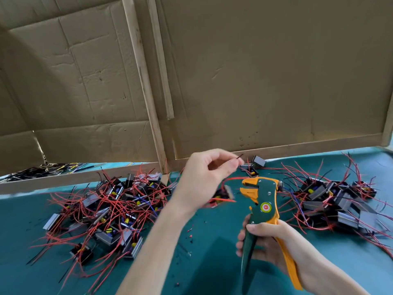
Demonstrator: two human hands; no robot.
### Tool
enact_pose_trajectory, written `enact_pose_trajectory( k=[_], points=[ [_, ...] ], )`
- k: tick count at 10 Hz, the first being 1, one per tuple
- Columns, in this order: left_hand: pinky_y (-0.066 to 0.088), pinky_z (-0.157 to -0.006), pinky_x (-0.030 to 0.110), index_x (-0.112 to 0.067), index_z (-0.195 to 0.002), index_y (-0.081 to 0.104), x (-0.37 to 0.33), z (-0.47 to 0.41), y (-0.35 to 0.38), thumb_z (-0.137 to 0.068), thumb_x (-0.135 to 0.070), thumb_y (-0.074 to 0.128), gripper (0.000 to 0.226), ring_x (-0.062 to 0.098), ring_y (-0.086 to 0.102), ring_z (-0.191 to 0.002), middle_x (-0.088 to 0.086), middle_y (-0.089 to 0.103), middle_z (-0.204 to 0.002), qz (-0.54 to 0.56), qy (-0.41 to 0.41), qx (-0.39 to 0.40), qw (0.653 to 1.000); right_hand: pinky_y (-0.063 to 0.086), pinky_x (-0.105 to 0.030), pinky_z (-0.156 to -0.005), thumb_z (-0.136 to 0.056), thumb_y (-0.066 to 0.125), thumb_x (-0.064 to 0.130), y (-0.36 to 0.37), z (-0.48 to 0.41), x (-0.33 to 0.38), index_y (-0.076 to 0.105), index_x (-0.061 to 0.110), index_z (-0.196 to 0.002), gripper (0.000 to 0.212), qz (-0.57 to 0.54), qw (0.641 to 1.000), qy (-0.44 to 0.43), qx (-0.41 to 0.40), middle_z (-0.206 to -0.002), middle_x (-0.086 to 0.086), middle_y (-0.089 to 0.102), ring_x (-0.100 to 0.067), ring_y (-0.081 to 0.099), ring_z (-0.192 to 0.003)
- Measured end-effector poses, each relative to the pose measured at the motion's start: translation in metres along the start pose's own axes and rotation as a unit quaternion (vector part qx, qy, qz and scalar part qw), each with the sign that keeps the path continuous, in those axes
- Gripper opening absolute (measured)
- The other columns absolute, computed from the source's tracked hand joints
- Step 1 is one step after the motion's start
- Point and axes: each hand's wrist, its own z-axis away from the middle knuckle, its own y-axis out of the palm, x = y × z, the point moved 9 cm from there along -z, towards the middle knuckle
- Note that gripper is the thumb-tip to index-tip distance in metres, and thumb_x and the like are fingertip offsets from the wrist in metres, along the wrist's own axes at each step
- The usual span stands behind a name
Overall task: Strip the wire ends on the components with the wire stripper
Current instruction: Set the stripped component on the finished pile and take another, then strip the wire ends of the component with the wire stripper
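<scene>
While in right hand (pixel 270 243), green-and-orange wire stripper (pixel 265 199), jaws apart.

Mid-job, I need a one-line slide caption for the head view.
Left hand pinches a black wire near the wire stripper gripped in the right hand, component piles on either side.

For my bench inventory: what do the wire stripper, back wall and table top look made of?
Wire stripper: likely moulded plastic, uniformly coloured matte green and orange. Back wall: brown cardboard, creased and fold-lined. Table top: smooth teal mat, possibly rubber.
</scene>
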Motion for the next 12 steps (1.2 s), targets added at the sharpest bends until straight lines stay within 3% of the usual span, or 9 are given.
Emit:
enact_pose_trajectory(
  k=[2,3,4,5,6,7,8,9,12],
  points=[
    [0.054,-0.058,0.022,-0.007,-0.094,0.068,-0.01,-0.042,0.084,-0.094,-0.009,0.056,0.012,0.008,0.059,-0.052,-0.002,0.065,-0.073,0.16,-0.032,-0.069,0.984,0.058,-0.045,-0.055,-0.055,0.066,-0.001,-0.002,0.002,-0.005,0.063,-0.005,-0.088,0.033,0.018,1.0,0.009,0.016,-0.079,-0.028,0.063,-0.038,0.067,-0.063],
    [0.055,-0.087,0.036,0.0,-0.123,0.057,-0.007,-0.044,0.137,-0.097,-0.006,0.05,0.027,0.018,0.066,-0.081,0.017,0.065,-0.11,0.169,-0.076,0.008,0.983,0.058,-0.046,-0.056,-0.055,0.068,0.0,0.056,-0.037,-0.189,0.063,-0.004,-0.088,0.033,-0.023,0.998,0.053,-0.008,-0.078,-0.027,0.064,-0.038,0.068,-0.064],
    [0.038,-0.106,0.036,-0.013,-0.149,0.027,0.009,-0.024,0.168,-0.096,-0.019,0.053,0.059,0.024,0.056,-0.117,0.012,0.049,-0.14,0.0,-0.092,0.153,0.984,0.058,-0.046,-0.057,-0.055,0.069,0.0,0.071,-0.055,-0.181,0.063,-0.004,-0.087,0.033,-0.056,0.997,0.059,-0.011,-0.078,-0.027,0.064,-0.038,0.068,-0.064],
    [0.035,-0.104,0.027,-0.013,-0.142,0.042,0.019,-0.006,0.142,-0.096,-0.011,0.048,0.046,0.021,0.05,-0.122,0.009,0.043,-0.143,-0.124,-0.038,0.189,0.973,0.058,-0.046,-0.058,-0.056,0.07,0.001,0.108,-0.066,-0.169,0.063,-0.003,-0.087,0.033,-0.054,0.992,0.113,0.028,-0.078,-0.026,0.064,-0.038,0.068,-0.065],
    [0.037,-0.093,0.017,-0.011,-0.126,0.06,0.034,0.007,0.083,-0.087,0.01,0.041,0.048,0.021,0.054,-0.115,0.009,0.056,-0.13,-0.215,-0.052,0.189,0.957,0.058,-0.047,-0.058,-0.056,0.07,0.002,-0.001,-0.026,-0.047,0.06,-0.004,-0.089,0.035,-0.13,0.981,0.139,-0.048,-0.076,-0.026,0.064,-0.038,0.068,-0.065],
    [0.038,-0.092,0.024,-0.02,-0.115,0.066,0.057,0.017,0.014,-0.073,0.018,0.035,0.065,0.021,0.052,-0.113,0.005,0.055,-0.126,-0.348,-0.092,0.193,0.913,0.058,-0.047,-0.06,-0.056,0.072,0.003,-0.016,-0.012,-0.019,0.064,-0.001,-0.086,0.031,-0.063,0.998,0.019,-0.002,-0.078,-0.025,0.065,-0.039,0.068,-0.067],
    [0.033,-0.104,0.039,-0.034,-0.102,0.068,0.091,0.032,-0.038,-0.073,0.019,0.034,0.069,0.021,0.038,-0.124,-0.003,0.047,-0.131,-0.461,-0.175,0.236,0.838,0.058,-0.047,-0.061,-0.056,0.072,0.003,-0.022,-0.014,-0.017,0.064,-0.001,-0.087,0.032,-0.043,0.998,0.032,-0.025,-0.078,-0.025,0.065,-0.039,0.068,-0.068],
    [0.033,-0.105,0.042,-0.04,-0.085,0.067,0.117,0.045,-0.057,-0.079,0.002,0.066,0.042,0.021,0.036,-0.121,-0.011,0.046,-0.13,-0.486,-0.22,0.281,0.798,0.058,-0.047,-0.06,-0.056,0.071,0.003,-0.03,-0.015,-0.011,0.063,-0.001,-0.087,0.032,-0.061,0.997,0.018,-0.039,-0.077,-0.025,0.065,-0.039,0.068,-0.067],
    [0.048,-0.079,0.021,-0.025,-0.073,0.071,0.136,0.036,-0.055,-0.076,-0.022,0.081,0.01,0.005,0.061,-0.085,-0.009,0.07,-0.095,-0.374,-0.206,0.211,0.879,0.058,-0.048,-0.062,-0.051,0.074,-0.001,-0.028,-0.013,-0.007,0.066,-0.002,-0.084,0.034,-0.064,0.997,0.016,-0.041,-0.079,-0.025,0.065,-0.04,0.069,-0.069]
  ],
)
